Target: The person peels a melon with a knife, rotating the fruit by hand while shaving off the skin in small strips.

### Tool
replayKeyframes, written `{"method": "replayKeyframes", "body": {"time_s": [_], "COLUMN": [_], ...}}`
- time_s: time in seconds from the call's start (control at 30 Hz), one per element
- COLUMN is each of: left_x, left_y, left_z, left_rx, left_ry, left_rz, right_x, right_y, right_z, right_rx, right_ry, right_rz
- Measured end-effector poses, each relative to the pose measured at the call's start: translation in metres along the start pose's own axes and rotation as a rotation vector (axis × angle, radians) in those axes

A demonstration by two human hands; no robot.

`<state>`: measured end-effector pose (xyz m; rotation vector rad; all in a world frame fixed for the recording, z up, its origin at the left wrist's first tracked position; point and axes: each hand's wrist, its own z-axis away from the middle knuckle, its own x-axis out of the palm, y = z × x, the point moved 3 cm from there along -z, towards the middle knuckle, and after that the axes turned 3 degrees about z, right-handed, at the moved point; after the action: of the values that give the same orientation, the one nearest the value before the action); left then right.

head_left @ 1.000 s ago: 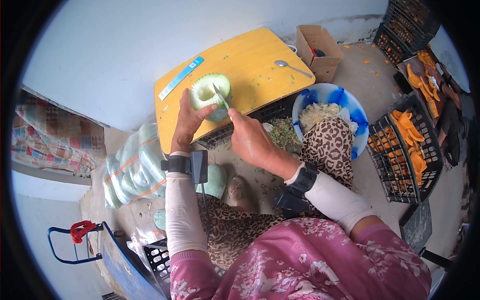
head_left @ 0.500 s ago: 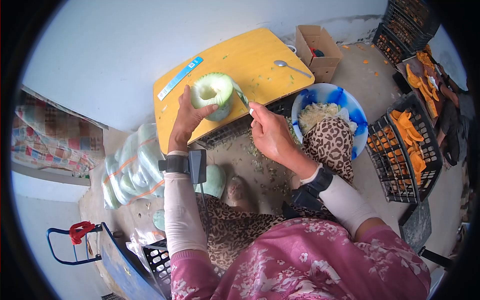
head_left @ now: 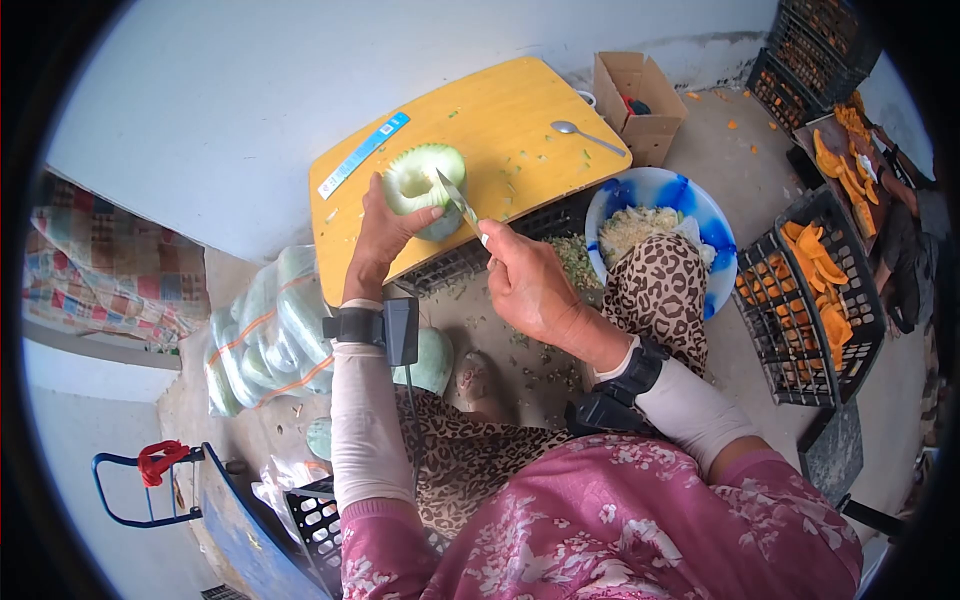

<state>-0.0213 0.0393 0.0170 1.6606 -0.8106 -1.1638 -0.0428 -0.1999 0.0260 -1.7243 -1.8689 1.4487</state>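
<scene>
A hollowed pale green melon [head_left: 438,165] with a notched rim stands at the near edge of the yellow table [head_left: 520,110]. My left hand [head_left: 385,232] grips its left side, thumb across the front. In my right hand [head_left: 535,285] is a knife [head_left: 458,202], its blade tip at the right part of the melon's rim. Left of the melon lies a blue and white packet [head_left: 362,156], and a spoon [head_left: 585,136] rests at the table's right.
A blue and white basin [head_left: 716,235] with pale shreds stands right of the table, a cardboard box [head_left: 650,135] behind it. Crates [head_left: 812,365] of orange pieces are at the right, near another person's arm [head_left: 898,190]. Bagged melons [head_left: 262,345] lie left.
My right hand has moved slightly left and down. The knife blade has gone from the melon's outer right side to its rim. My left hand keeps its hold.
</scene>
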Motion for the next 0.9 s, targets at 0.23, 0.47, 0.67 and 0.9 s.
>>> {"method": "replayKeyframes", "body": {"time_s": [0.23,0.47,0.67,0.9], "left_x": [0.001,0.001,0.001,0.000], "left_y": [0.000,0.000,0.002,-0.011], "left_z": [0.002,0.005,0.005,0.000], "left_rx": [0.016,0.037,0.020,0.012], "left_ry": [-0.009,0.019,-0.004,0.025], "left_rz": [0.036,0.040,0.036,-0.012], "right_x": [0.000,0.000,0.001,-0.004], "right_y": [0.000,-0.001,-0.005,-0.014], "right_z": [0.000,0.002,0.001,-0.004], "right_rx": [-0.018,-0.023,-0.020,-0.021], "right_ry": [-0.012,-0.031,-0.023,-0.047], "right_rz": [0.045,0.059,0.069,0.057]}}
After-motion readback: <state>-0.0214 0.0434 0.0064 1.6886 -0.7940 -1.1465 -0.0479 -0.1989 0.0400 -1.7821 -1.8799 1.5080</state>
